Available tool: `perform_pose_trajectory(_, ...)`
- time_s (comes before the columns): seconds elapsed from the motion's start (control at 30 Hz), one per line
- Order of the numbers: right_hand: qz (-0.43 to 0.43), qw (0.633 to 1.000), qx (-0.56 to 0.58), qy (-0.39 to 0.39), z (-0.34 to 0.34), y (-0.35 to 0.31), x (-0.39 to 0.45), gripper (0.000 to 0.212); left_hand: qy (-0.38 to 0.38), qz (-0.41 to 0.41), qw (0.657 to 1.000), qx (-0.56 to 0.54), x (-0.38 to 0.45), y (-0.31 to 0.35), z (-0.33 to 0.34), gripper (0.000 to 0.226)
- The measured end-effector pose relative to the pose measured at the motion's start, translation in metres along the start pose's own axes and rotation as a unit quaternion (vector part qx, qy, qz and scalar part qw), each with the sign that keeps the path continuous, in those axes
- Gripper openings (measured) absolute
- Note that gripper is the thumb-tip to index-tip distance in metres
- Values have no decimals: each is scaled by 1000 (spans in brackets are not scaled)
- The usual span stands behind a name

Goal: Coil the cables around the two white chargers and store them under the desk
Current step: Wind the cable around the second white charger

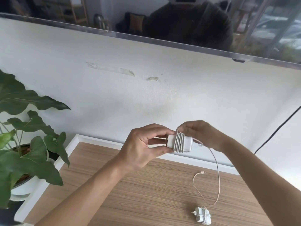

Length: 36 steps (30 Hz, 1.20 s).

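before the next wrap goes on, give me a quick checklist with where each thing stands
1. Left hand grips the charger by its plug end: ok.
2. Right hand pinches the cable at the top of the charger: ok.
3. Wraps already on sit side by side around the body: ok.
4. Loose cable all wound: not ok, a loop hangs to the desk and its plug tip lies there.
5. Second charger coiled on the desk: ok.
6. Space under the desk free: cannot tell.
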State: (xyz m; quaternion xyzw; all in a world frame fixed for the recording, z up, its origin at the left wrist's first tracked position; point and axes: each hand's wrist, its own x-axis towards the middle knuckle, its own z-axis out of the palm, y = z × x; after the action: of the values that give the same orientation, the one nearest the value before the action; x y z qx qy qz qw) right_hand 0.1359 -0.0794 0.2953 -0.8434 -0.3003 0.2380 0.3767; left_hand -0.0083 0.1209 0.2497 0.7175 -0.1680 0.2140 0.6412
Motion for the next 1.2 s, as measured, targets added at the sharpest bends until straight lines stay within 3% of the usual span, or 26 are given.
perform_pose_trajectory(0.13,36,997,-6,-71,41,2,-7,38,51,19,998,29,6,-1,-7,42)
perform_pose_trajectory(0.23,27,992,58,-104,61,1,-12,34,74,30,994,68,10,-8,-13,41)
perform_pose_trajectory(0.33,3,992,-8,-124,65,-3,-25,33,77,39,990,112,8,-20,-21,39)
perform_pose_trajectory(0.5,-72,982,-143,-99,55,-23,-55,30,60,20,982,180,0,-37,-28,36)
perform_pose_trajectory(0.7,-170,965,-193,-39,27,-64,-72,20,-7,18,963,268,-5,-42,-30,32)
perform_pose_trajectory(0.97,-113,984,-119,76,-29,-57,-44,10,-42,5,984,174,-9,-24,-16,36)
perform_pose_trajectory(1.2,-52,994,-9,91,-32,-29,-20,14,-1,-36,998,-58,-13,-1,-8,41)
